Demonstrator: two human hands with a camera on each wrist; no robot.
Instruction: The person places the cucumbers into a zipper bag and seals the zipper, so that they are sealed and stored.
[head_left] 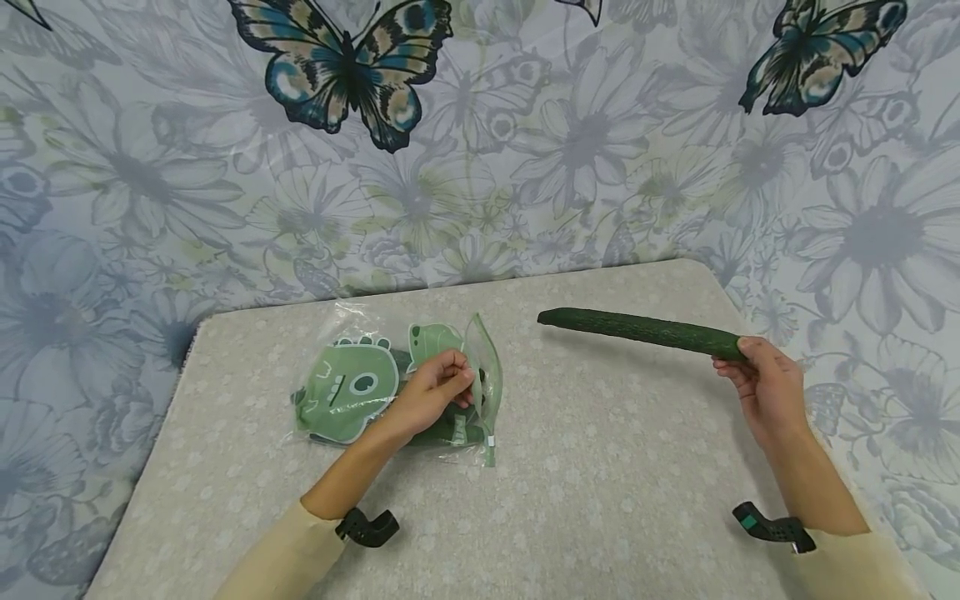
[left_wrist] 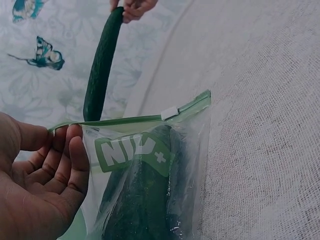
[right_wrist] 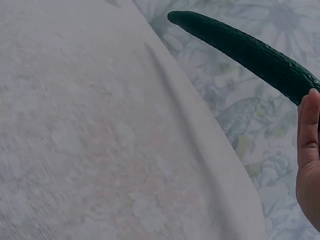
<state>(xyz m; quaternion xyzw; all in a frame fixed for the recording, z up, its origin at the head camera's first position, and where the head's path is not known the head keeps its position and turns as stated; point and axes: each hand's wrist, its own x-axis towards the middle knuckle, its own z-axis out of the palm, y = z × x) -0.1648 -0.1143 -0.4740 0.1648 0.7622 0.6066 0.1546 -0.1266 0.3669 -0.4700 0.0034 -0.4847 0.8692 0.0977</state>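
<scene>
A long dark green cucumber (head_left: 637,326) is held above the table by its right end in my right hand (head_left: 772,392), its far end pointing left toward the bag. My left hand (head_left: 431,396) pinches the green zip edge of a clear plastic zip bag (left_wrist: 192,165) printed with green cartoon figures. Dark green cucumbers (left_wrist: 135,200) show through the plastic in the left wrist view; how many is unclear. A white slider (left_wrist: 170,113) sits on the zip near one corner. In the right wrist view only part of the right hand (right_wrist: 310,150) appears.
The table (head_left: 600,467) wears a pale patterned cloth, its back edge against a wall covering (head_left: 585,150) with flowers and butterflies. Black wrist devices (head_left: 367,527) are strapped at both cuffs.
</scene>
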